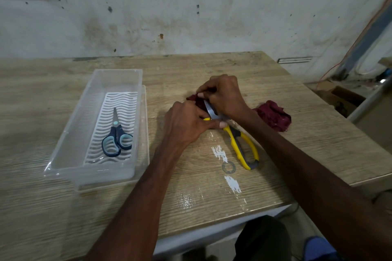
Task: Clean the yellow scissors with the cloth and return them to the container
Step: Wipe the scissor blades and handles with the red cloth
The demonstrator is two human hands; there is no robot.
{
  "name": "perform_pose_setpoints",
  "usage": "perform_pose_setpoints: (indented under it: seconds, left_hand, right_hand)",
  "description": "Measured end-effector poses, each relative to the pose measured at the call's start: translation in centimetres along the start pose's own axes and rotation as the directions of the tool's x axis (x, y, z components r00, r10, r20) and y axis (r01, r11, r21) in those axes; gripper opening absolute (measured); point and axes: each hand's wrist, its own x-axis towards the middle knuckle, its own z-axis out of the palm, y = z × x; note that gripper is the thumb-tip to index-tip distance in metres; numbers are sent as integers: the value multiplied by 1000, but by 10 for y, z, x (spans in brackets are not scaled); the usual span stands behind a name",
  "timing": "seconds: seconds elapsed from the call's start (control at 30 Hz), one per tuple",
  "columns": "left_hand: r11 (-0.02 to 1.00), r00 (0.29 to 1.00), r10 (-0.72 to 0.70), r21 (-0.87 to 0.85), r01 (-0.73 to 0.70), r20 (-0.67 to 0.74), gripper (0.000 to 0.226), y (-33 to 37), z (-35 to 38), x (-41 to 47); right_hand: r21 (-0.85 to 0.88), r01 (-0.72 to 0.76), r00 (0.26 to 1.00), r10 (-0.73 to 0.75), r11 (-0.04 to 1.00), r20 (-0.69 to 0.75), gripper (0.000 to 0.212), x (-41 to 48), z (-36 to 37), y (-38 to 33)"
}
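The yellow scissors (241, 144) lie on the wooden table, handles toward me, the blades pointing away under my hands. My left hand (186, 122) holds them down near the pivot, fingers curled over the joint. My right hand (222, 95) pinches a fold of the dark red cloth (273, 115) against the bare blade; the rest of the cloth trails out to the right. The clear plastic container (70, 133) stands to the left, apart from both hands.
Blue scissors (116, 135) lie on a white ribbed insert inside the container. The table's right edge and near edge fall off close by, with boxes and cables on the floor at the right. A stained wall stands behind the table.
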Motion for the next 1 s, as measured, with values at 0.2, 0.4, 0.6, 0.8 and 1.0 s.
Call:
perform_pose_setpoints:
  seconds: [0.2, 0.4, 0.6, 0.8, 1.0]
  left_hand:
    - [996, 995, -93, 0, 93, -36, 50, -3, 4, 5]
    - [997, 998, -54, 57, 55, -8, 43, 0, 2, 2]
    - [993, 993, -117, -11, 117, -23, 45, 4, -2, -2]
    - [995, 995, -97, -10, 97, -19, 52, 5, -1, -2]
    - [998, 998, -58, -28, 58, -5, 54, 5, -2, -7]
  right_hand:
    - [-129, 116, 989, -103, 985, 108, 23, -33, -18, -3]
    - [-114, 93, 995, -88, 989, 49, 19, -19, -6, -6]
    - [-136, 97, 993, -87, 986, 75, 23, -11, -2, -8]
    - [-148, 120, 983, -96, 982, 154, 22, -34, -25, -8]
    - [-117, -25, 998, 19, 993, -54, 16, -13, -14, 5]
